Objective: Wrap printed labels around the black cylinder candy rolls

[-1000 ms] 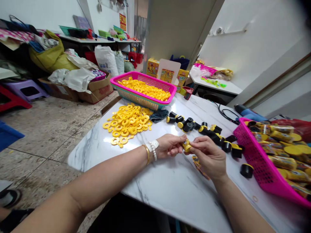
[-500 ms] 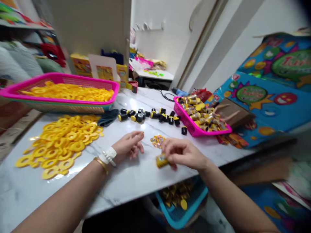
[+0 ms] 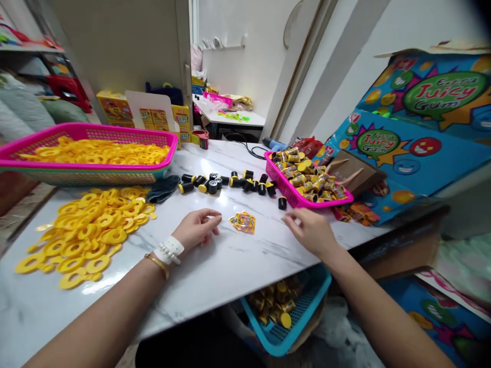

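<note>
hands [image 3: 312, 232] moved apart, labels [image 3: 244, 223] between

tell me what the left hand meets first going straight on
Most likely the loose printed pieces, as the left hand points towards them; its height is unclear, so it might pass above.

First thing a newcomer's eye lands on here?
Probably the heap of yellow ring-shaped pieces on the left of the white marbled table, with a pink basket of more yellow pieces behind it. The big blue Extra Juicy Gum boxes at the right edge compete for attention. Between the left hand and right hand, a small cluster of shiny printed pieces stands out.
</note>
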`<state>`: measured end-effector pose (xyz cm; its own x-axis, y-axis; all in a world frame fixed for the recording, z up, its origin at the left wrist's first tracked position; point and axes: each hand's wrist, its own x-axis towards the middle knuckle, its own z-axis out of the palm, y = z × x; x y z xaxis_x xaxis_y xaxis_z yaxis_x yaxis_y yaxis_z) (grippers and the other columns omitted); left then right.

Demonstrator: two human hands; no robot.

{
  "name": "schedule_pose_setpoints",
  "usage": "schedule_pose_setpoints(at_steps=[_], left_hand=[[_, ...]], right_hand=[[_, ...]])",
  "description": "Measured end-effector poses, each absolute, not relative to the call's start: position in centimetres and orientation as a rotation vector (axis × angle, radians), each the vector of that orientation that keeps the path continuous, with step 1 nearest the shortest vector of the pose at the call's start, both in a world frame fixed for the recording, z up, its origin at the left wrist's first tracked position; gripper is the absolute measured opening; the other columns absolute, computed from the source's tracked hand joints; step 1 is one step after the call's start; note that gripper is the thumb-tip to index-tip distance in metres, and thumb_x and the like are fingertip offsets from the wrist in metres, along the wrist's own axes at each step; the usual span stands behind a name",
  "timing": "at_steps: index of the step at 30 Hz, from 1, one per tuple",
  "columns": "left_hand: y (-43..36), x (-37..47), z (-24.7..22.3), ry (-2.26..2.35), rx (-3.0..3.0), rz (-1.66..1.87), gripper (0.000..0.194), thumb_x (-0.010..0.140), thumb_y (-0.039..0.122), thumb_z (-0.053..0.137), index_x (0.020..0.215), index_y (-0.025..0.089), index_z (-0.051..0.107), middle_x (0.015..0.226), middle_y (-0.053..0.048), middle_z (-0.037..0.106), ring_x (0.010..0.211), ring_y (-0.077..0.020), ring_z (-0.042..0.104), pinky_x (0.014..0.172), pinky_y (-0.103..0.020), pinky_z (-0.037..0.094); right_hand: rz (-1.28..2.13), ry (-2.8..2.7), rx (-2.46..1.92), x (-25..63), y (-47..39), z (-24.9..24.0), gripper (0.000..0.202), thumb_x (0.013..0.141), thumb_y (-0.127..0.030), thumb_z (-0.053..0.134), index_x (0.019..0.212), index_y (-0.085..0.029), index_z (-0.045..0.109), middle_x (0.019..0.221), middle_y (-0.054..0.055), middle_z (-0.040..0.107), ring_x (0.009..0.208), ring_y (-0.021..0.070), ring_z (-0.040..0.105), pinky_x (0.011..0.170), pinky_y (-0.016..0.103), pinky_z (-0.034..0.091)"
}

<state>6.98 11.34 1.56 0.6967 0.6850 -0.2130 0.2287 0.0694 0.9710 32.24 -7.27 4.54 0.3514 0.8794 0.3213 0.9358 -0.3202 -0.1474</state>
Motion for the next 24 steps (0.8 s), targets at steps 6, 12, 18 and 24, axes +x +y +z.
schedule_pose_setpoints(at_steps=[6,12,18,24], left_hand=[[11.3,6.6,1.2,0.839,1.879,0.528,0.034,0.085,0.045,0.061,0.101,0.016,0.070,0.065,-0.002,0.068,0.044,-0.0109,0.053,0.050,-0.023,0.040],[11.0,6.9,0.7,0.797,1.987,0.557,0.026,0.086,0.037,0.063,0.097,0.016,0.072,0.063,-0.001,0.068,0.055,-0.0128,0.059,0.061,-0.024,0.042],[11.2,7.0,0.5,0.779,1.988,0.581,0.021,0.085,0.034,0.063,0.093,0.016,0.072,0.061,0.000,0.068,0.055,-0.0127,0.058,0.063,-0.024,0.042],[11.5,7.0,0.1,0.803,2.000,0.589,0.021,0.085,0.035,0.064,0.092,0.017,0.073,0.063,0.000,0.068,0.057,-0.0133,0.059,0.064,-0.025,0.042]], right_hand=[[-0.264,-1.435,-2.847,33.8,1.1,2.3,0.035,0.097,-0.034,0.047,0.122,-0.014,0.062,0.104,0.024,0.069,0.089,0.0369,0.071,0.073,0.045,0.051],[-0.058,-1.638,-2.364,32.6,0.5,2.8,0.045,0.088,-0.045,0.059,0.129,-0.025,0.058,0.092,0.005,0.075,0.075,0.0234,0.070,0.070,0.035,0.051],[-0.052,-1.504,-1.923,32.7,2.6,0.6,0.041,0.088,-0.042,0.059,0.122,-0.020,0.067,0.092,0.006,0.074,0.070,0.0183,0.064,0.068,0.032,0.051],[-0.447,-1.649,-1.835,32.1,0.9,-0.4,0.041,0.085,-0.039,0.068,0.121,-0.020,0.068,0.107,0.010,0.070,0.087,0.0233,0.065,0.083,0.038,0.051]])
